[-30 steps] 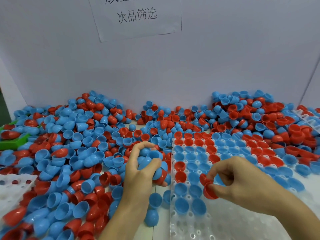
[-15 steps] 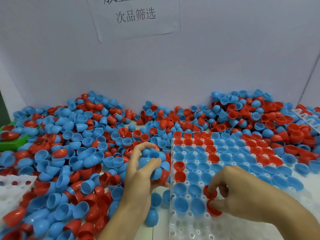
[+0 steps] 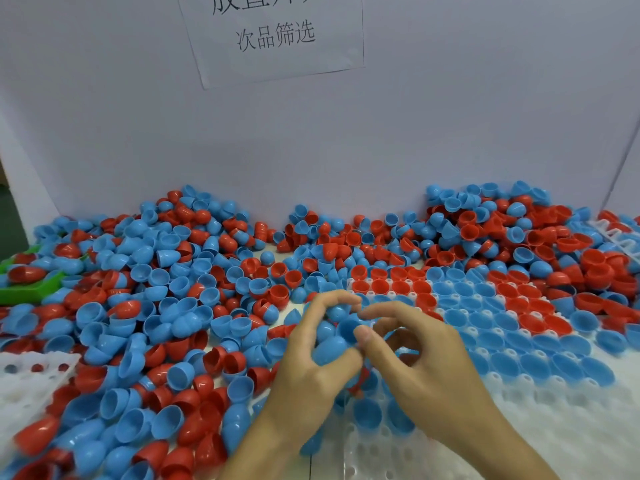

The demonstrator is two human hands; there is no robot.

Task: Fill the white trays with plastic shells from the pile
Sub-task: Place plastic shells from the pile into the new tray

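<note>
Change noted: half a second ago the right hand (image 3: pixel 429 368) was at the tray (image 3: pixel 540 431), fingers on red shells near its left columns. It has since come left and up to meet the left hand (image 3: pixel 311 355), and its thumb and forefinger now pinch a blue shell (image 3: pixel 348 329) out of that hand's load. The left hand has stayed put, fingers curled round a clutch of blue shells (image 3: pixel 329 346).

Left to right: a second white tray (image 3: pixel 31 382), partly seen at the left edge, is moulded plastic pierced with round holes. The pile (image 3: pixel 156 306) spreads from the left edge along the back wall; its shells are glossy, thin-walled half-eggs in blue and red, lying mouth-up, dome-up and sideways with no common direction. A green tray (image 3: pixel 24 292) sits half buried at far left.

The main tray, translucent white with rows of round sockets, lies right of centre. Its seated shells stand with open mouths upward, long axis vertical. Near rows remain unfilled.

A paper notice (image 3: pixel 277 36) hangs on the wall.
</note>
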